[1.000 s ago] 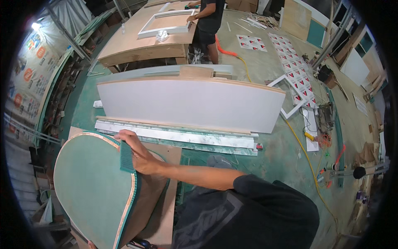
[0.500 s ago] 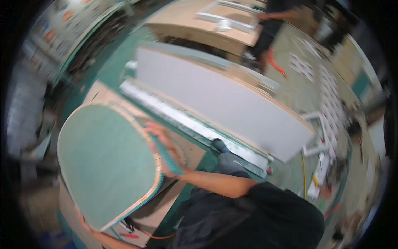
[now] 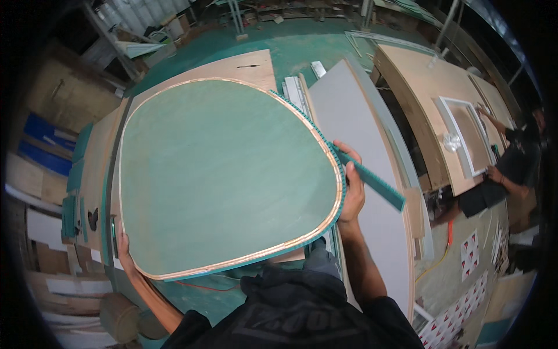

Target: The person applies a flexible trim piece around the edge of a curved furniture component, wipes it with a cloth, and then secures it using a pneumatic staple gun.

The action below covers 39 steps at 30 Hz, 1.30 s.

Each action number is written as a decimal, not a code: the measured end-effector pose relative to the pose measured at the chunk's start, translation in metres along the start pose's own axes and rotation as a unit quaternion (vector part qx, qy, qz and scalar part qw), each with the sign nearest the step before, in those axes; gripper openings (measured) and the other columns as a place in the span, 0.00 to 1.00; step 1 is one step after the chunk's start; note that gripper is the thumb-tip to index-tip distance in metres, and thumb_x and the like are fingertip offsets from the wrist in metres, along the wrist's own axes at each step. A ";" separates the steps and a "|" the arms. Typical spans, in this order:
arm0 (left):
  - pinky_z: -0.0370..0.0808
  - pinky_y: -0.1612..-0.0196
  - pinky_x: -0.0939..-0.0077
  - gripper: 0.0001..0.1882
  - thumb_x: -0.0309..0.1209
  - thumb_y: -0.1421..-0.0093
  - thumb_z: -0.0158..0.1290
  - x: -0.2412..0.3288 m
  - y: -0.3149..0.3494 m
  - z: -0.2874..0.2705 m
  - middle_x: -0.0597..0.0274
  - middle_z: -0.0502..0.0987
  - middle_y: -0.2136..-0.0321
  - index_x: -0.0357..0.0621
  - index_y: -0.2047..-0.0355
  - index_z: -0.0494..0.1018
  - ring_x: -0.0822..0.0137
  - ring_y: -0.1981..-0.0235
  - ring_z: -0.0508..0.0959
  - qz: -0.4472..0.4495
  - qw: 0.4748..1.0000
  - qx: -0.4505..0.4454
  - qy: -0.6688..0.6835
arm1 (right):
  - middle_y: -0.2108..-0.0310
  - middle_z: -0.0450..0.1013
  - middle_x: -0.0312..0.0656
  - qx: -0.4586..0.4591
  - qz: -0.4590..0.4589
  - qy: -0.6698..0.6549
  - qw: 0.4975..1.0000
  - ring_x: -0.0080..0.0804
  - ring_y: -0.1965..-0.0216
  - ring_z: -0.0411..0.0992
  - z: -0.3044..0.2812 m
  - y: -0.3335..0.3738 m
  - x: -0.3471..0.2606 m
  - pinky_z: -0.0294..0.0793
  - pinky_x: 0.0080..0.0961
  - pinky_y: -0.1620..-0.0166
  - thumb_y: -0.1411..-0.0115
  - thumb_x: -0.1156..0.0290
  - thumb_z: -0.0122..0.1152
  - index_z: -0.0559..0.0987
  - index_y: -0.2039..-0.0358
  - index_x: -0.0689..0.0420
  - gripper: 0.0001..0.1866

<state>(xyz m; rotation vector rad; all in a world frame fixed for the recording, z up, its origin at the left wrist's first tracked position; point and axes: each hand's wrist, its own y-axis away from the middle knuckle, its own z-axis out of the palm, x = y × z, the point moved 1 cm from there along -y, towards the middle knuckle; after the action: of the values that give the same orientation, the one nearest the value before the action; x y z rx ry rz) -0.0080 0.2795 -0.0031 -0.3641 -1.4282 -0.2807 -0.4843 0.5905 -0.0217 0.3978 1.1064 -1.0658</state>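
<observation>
Rounded green panel held up over the plywood bench, gripped at both edges.

Right hand [image 3: 351,189] has fingers closed on the green panel [image 3: 226,174] rim and a loose green edging strip [image 3: 372,181]. Left hand [image 3: 123,244] grips the lower-left edge, fingers mostly hidden behind it. The plywood bench [image 3: 244,67] lies largely covered.

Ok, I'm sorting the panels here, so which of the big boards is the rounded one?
The green rounded panel, held by the left hand and right hand. It has a curved, egg-like outline; the grey board and the plywood sheet are straight-edged.
</observation>
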 end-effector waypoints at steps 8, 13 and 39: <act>0.67 0.38 0.69 0.26 0.29 0.28 0.44 -0.002 0.114 0.139 0.51 0.69 0.38 0.33 0.32 0.59 0.62 0.42 0.72 0.010 0.973 0.226 0.042 | 0.42 0.69 0.49 -0.102 0.014 0.003 0.995 0.36 0.39 0.66 -0.039 -0.183 0.043 0.65 0.30 0.38 0.26 0.57 0.44 0.67 0.38 0.65 0.26; 0.64 0.36 0.68 0.25 0.25 0.29 0.43 -0.005 0.131 0.182 0.49 0.67 0.37 0.31 0.33 0.59 0.60 0.40 0.71 0.045 0.943 0.318 -0.082 | 0.46 0.67 0.43 -0.003 0.016 0.060 0.998 0.36 0.49 0.72 -0.037 -0.232 0.058 0.72 0.32 0.47 0.25 0.51 0.45 0.68 0.41 0.65 0.28; 0.70 0.44 0.70 0.29 0.44 0.38 0.58 -0.055 -0.237 -0.081 0.53 0.78 0.48 0.36 0.43 0.75 0.61 0.49 0.77 -0.026 0.972 0.149 -0.179 | 0.40 0.63 0.48 0.158 -0.231 0.259 0.924 0.38 0.40 0.64 0.053 -0.054 0.002 0.62 0.35 0.36 0.24 0.55 0.40 0.63 0.37 0.62 0.26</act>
<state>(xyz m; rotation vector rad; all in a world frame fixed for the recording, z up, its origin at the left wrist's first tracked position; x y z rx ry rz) -0.0368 0.0291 -0.0480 -0.1329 -1.8087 -0.0371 -0.5023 0.5253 0.0121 0.7274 1.5480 -1.6267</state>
